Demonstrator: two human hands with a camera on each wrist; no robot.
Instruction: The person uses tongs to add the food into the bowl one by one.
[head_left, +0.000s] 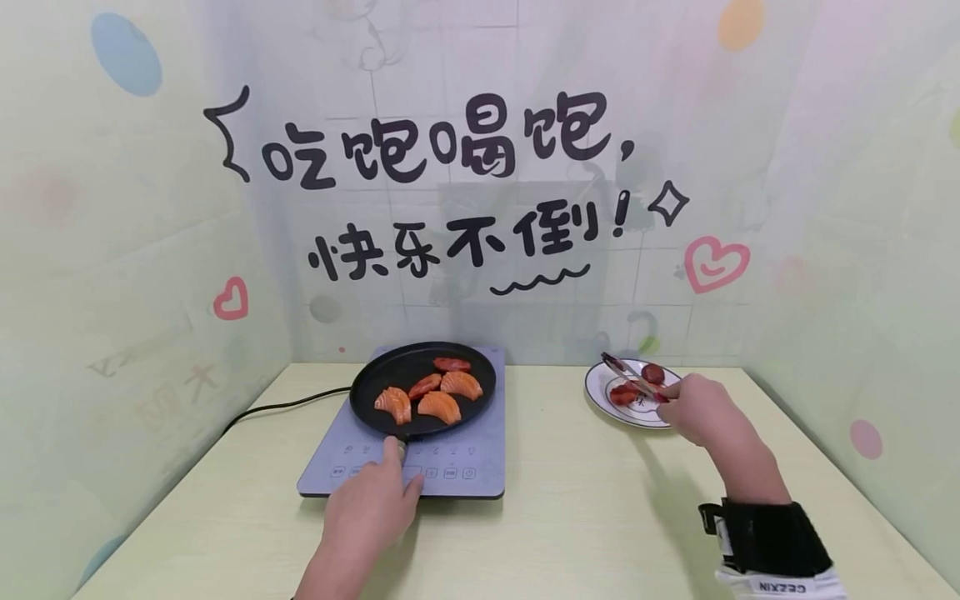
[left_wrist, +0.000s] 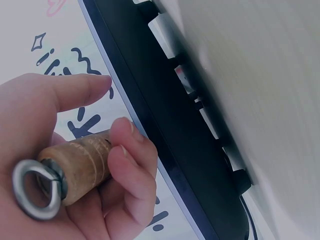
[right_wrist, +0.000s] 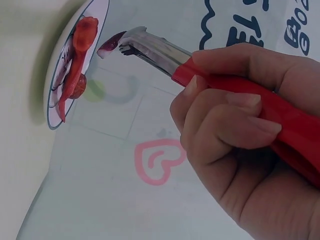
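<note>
At the left, my left hand [head_left: 369,504] holds the wooden handle [left_wrist: 82,165] of a black frying pan [head_left: 390,375]; a metal ring hangs from the handle's end. In the pan lie several orange salmon slices [head_left: 438,407] and red food pieces [head_left: 452,364]. My right hand [head_left: 703,408] grips red-handled tongs [right_wrist: 287,112] over a white plate [head_left: 594,390] with a dark rim line. A dark red piece of food [right_wrist: 110,46] is between the tongs' tips, raised off the plate. On the plate remain red pieces [head_left: 624,393] and a round brown-red one [head_left: 652,373].
The pan sits on a flat induction cooker [head_left: 480,467] with buttons along its front. Its black cord [head_left: 292,404] runs left over the pale table [head_left: 555,500]. Printed cloth walls [head_left: 480,317] stand behind and at both sides.
</note>
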